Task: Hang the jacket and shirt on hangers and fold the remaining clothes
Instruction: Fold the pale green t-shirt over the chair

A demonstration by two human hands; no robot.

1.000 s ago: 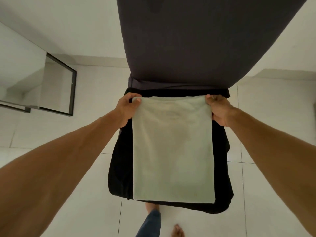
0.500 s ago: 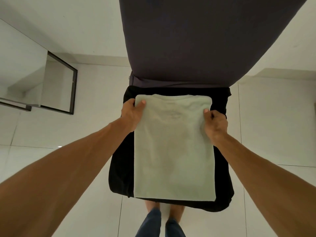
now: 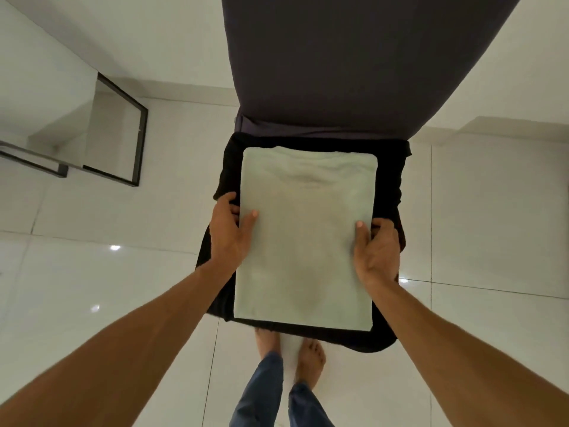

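Note:
A pale green folded T-shirt [image 3: 308, 235] lies flat on a black garment [image 3: 391, 186] that covers a chair seat. My left hand [image 3: 229, 234] grips the T-shirt's left edge at mid-length, thumb on top and fingers underneath. My right hand [image 3: 375, 251] grips the right edge the same way. The T-shirt's far end, with the collar outline showing, rests near the chair back. The black garment hangs over the seat's sides and front.
The chair's tall dark grey backrest [image 3: 354, 63] rises just beyond the clothes. A black-framed glass panel [image 3: 123, 134] stands at the left on the glossy white tiled floor [image 3: 492, 226]. My bare feet [image 3: 292, 346] stand right at the seat's front.
Both hands slid from the T-shirt's far corners toward me along its side edges to mid-length. The T-shirt's far end now lies flat on the black garment.

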